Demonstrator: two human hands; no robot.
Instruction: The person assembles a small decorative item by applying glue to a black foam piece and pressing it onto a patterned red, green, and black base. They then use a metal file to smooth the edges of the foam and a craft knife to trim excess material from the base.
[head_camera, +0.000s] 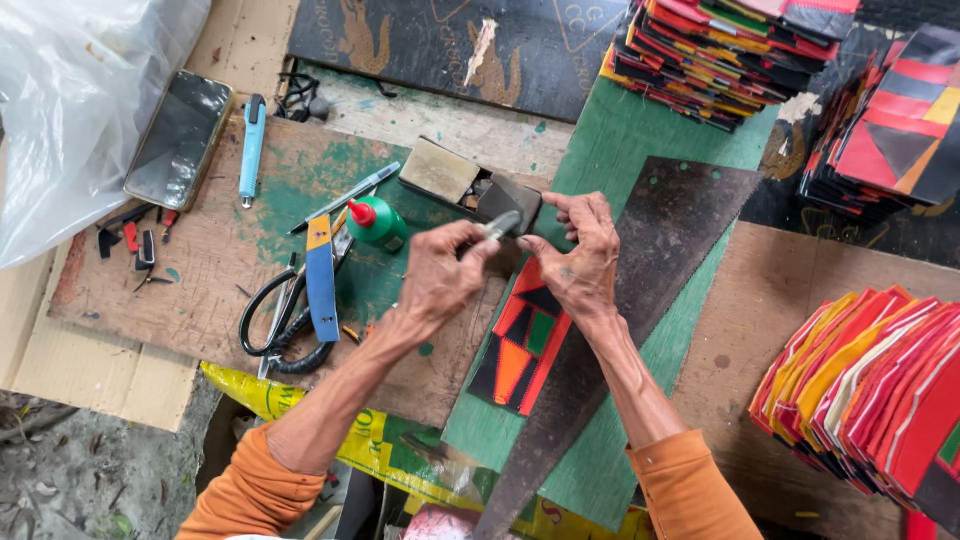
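A flat patchwork piece of black, red, orange and green shapes (522, 345) lies on a green-painted wooden board (600, 180), pinned under the right hand (580, 262), whose fingers are spread flat on it. The left hand (440, 275) pinches a small grey metal tool (500, 225) between closed fingertips. A rusty saw blade (660, 250) crosses underneath. Scissors (285, 320), a green glue bottle (378, 224) and a phone (180, 138) lie left; coloured stacks (860, 390) sit right.
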